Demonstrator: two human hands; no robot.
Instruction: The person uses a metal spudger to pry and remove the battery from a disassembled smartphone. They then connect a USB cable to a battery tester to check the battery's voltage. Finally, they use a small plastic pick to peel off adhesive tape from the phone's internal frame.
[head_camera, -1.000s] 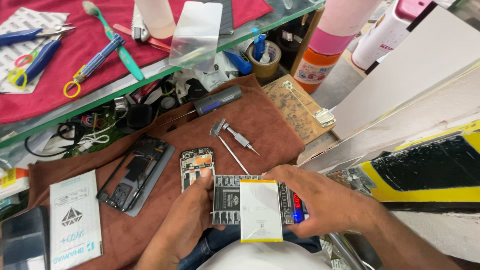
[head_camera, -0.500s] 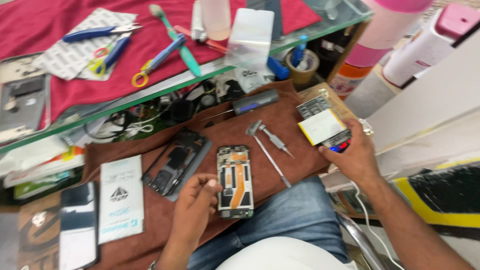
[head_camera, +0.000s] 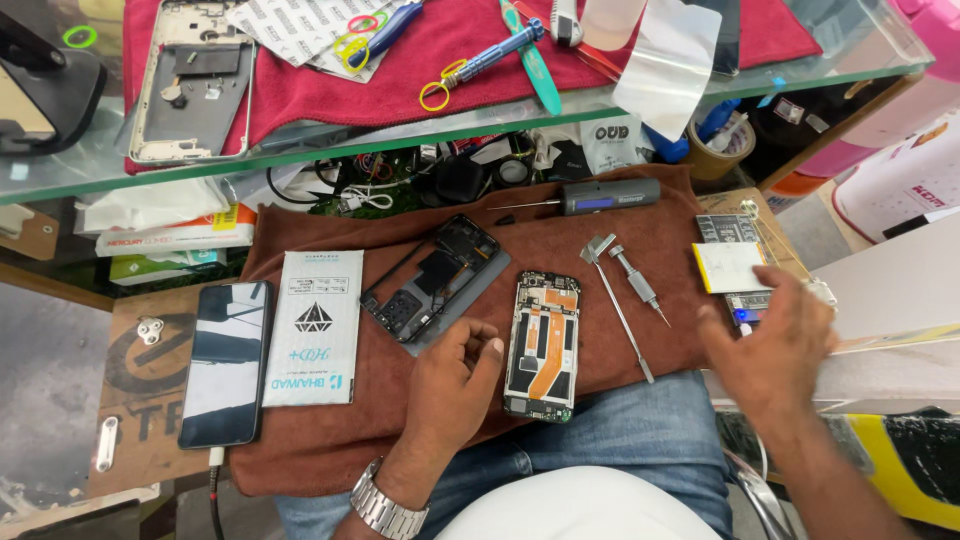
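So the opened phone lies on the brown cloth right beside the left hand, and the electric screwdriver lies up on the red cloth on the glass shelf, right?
Not quite. The head view shows the electric screwdriver on the brown cloth, not the red one. The opened phone does lie beside the left hand.

A brown cloth (head_camera: 330, 440) covers the worktop across the middle of the frame. On it lie an opened phone (head_camera: 541, 344) at centre, a black phone frame (head_camera: 432, 278) beside it, a white packet (head_camera: 313, 326) further left, tweezers (head_camera: 618, 300) and a grey screwdriver (head_camera: 600, 197) toward the upper right.
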